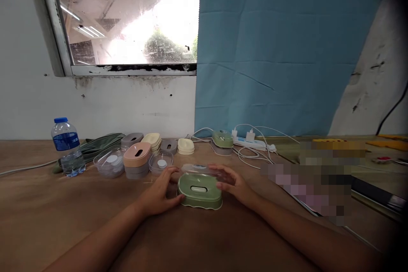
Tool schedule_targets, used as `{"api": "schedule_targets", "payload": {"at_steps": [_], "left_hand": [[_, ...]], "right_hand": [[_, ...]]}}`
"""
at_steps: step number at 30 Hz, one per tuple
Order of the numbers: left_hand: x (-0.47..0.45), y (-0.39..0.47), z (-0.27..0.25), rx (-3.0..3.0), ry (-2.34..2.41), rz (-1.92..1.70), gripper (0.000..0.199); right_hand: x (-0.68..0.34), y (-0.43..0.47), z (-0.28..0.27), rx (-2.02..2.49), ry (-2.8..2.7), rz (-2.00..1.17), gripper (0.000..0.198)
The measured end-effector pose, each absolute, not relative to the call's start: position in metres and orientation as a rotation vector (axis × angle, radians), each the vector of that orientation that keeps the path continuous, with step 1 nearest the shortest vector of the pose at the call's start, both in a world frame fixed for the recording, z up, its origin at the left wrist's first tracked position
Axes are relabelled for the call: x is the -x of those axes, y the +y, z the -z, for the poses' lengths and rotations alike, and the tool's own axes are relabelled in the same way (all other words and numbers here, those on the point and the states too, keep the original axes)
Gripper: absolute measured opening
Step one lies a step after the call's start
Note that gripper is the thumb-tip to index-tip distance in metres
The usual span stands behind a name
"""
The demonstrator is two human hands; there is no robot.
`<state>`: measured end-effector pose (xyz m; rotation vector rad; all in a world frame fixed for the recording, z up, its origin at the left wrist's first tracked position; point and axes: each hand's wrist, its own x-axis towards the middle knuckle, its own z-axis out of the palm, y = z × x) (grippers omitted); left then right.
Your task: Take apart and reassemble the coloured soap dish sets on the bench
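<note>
A green oval soap box (199,185) with a slot in its top and a wavy rim sits on the table before me. Behind its back edge a clear plastic cover (195,168) is tilted up. My left hand (161,191) curves round the left side of the box, thumb against its front left edge, fingers reaching to the back. On the other side, my right hand (237,185) has its fingers over the right end of the clear cover, its thumb by the box's right edge. The far fingertips are partly hidden.
At the back left are a water bottle (67,146), clear trays (111,162), a pink-and-grey box (137,159) and cream pieces (185,146). Another green box (222,139) stands behind. A power strip (253,142) with white cables lies right of it. Blurred items (306,191) fill the right.
</note>
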<state>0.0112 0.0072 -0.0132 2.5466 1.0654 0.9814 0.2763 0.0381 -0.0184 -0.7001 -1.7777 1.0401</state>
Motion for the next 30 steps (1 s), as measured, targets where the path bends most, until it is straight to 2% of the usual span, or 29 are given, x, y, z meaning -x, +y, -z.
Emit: {"api": "schedule_targets", "payload": {"at_steps": [4, 8, 11, 14, 18, 26, 30], "left_hand": [[-0.007, 0.005, 0.011, -2.901, 1.081, -1.191, 0.044], [-0.005, -0.004, 0.008, -3.352, 0.922, -1.398, 0.048], [-0.011, -0.016, 0.002, -3.513, 0.643, -1.106, 0.048], [-0.019, -0.022, -0.004, -3.438, 0.589, -0.773, 0.046], [-0.023, -0.018, -0.002, -3.366, 0.661, -0.692, 0.038], [0.004, -0.008, -0.018, -3.403, 1.029, -0.747, 0.038], [0.051, 0.003, -0.045, -3.056, 1.851, -1.141, 0.029]], "right_hand": [[-0.277, 0.036, 0.01, 0.77, -1.541, -0.986, 0.039], [-0.275, 0.033, 0.005, 0.885, -1.497, -1.004, 0.03], [-0.27, 0.029, 0.003, 0.981, -1.485, -1.113, 0.032], [-0.264, 0.023, 0.003, 0.984, -1.432, -1.219, 0.03], [-0.26, 0.018, 0.002, 0.993, -1.421, -1.267, 0.03], [-0.268, 0.021, 0.003, 0.874, -1.466, -1.193, 0.03], [-0.271, 0.025, 0.008, 0.985, -1.611, -0.887, 0.019]]}}
